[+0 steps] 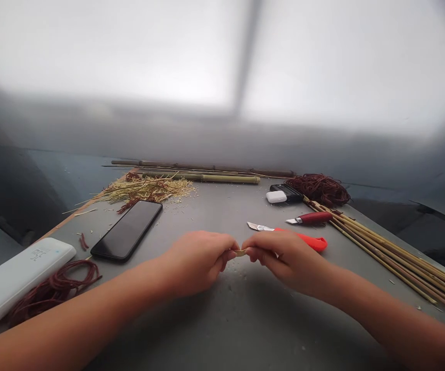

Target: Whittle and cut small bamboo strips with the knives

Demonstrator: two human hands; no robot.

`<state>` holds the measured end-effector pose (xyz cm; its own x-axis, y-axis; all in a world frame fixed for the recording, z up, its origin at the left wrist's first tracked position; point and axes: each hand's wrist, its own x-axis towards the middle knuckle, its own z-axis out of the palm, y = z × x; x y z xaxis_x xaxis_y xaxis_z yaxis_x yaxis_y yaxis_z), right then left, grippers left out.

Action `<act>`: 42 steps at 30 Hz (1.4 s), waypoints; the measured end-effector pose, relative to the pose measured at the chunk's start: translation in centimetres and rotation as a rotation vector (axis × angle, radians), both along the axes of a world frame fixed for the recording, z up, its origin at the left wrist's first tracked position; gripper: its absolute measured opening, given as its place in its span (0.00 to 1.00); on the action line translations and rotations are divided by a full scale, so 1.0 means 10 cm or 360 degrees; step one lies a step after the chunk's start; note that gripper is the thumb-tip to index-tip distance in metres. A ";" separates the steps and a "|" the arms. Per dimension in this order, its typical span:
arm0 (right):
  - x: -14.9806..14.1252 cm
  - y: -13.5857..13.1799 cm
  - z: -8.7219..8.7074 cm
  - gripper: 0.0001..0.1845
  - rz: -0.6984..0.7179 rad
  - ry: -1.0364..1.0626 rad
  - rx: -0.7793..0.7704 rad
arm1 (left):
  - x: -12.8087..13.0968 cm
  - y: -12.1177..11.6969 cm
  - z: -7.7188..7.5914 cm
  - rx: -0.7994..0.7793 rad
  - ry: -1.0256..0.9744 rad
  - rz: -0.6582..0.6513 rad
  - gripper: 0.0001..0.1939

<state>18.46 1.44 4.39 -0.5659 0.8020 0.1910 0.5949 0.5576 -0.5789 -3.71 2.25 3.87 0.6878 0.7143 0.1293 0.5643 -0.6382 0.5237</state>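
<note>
Above the middle of the grey table, my left hand (pixel 197 260) and my right hand (pixel 290 257) meet fingertip to fingertip. Between them is a small tan strip (pixel 240 253), perhaps a sliver of cane, and each hand pinches one end. Most of the strip is hidden by the fingers. Just behind my right hand lies an orange-handled craft knife (pixel 315 242), its blade pointing left. A knife with a dark red handle (pixel 317 218) rests a little farther back.
At left are a white power bank (pixel 21 278), brown cord (pixel 62 283) and a black phone (pixel 127 232). Behind lie a shavings pile (pixel 156 189) and bamboo poles (pixel 230 179). On the right are thin canes (pixel 392 252), a cord bundle (pixel 318 188) and a white case (pixel 276 197).
</note>
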 end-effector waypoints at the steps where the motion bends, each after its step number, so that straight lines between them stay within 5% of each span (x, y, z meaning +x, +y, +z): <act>1: 0.00 -0.01 -0.01 0.17 0.0018 -0.0120 0.0199 | 0.01 0.00 -0.01 0.0045 0.0078 0.0036 0.11; 5: -0.05 -0.07 -0.06 0.19 0.0016 -0.0312 0.0579 | 0.06 -0.06 -0.02 0.0111 0.0193 0.0225 0.12; 15: -0.26 -0.09 -0.25 0.18 -0.0290 -0.0486 0.0682 | 0.22 -0.17 0.05 0.0044 0.0345 0.0663 0.09; 27: -0.11 -0.02 -0.11 0.15 -0.0139 -0.0049 0.0408 | 0.12 -0.06 -0.03 -0.0141 -0.0051 0.0461 0.12; 33: -0.14 -0.05 -0.11 0.14 -0.0203 0.0158 0.0437 | 0.13 -0.08 -0.02 -0.0162 -0.0277 0.0455 0.10; 42: -0.22 -0.13 -0.10 0.13 -0.0381 0.0537 0.0093 | 0.17 -0.11 0.01 -0.0449 -0.0769 0.0356 0.15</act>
<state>16.25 0.16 3.35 -0.2627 0.8856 0.3831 0.4941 0.4645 -0.7349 -2.06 1.14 4.01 0.4273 0.8872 0.1741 0.3250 -0.3305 0.8861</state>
